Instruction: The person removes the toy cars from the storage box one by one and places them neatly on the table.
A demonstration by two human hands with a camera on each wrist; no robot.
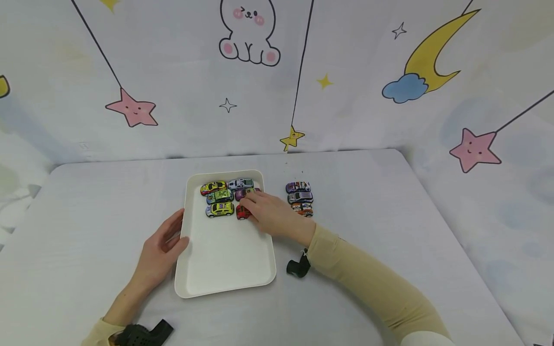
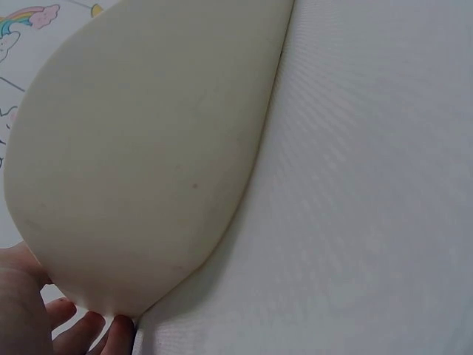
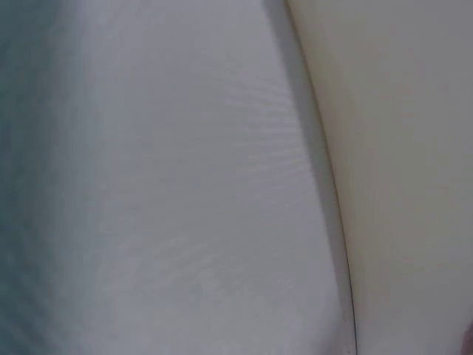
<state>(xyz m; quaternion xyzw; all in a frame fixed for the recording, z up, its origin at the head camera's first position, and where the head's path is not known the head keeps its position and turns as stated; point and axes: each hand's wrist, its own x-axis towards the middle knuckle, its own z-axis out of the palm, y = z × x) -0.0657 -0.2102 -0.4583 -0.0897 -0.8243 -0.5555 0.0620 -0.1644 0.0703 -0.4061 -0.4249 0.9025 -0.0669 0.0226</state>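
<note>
A white rectangular tray (image 1: 225, 259) lies on the table, with several small toy cars in two columns at its far end. My right hand (image 1: 274, 216) reaches over the tray's right rim and pinches a red toy car (image 1: 242, 212) beside a yellow toy car (image 1: 220, 209). The fingers partly cover the red car and a purple toy car (image 1: 243, 193) behind it. My left hand (image 1: 160, 250) holds the tray's left side, thumb at the rim. In the left wrist view, its curled fingers (image 2: 85, 331) meet the tray's outer wall (image 2: 148, 170).
Right of the tray, three toy cars (image 1: 300, 197) stand in a column on the white tablecloth (image 1: 368, 206). Black devices are strapped at both wrists. A cartoon-printed backdrop (image 1: 186, 81) rises behind the table. The right wrist view shows mainly cloth and the tray's side (image 3: 399, 163).
</note>
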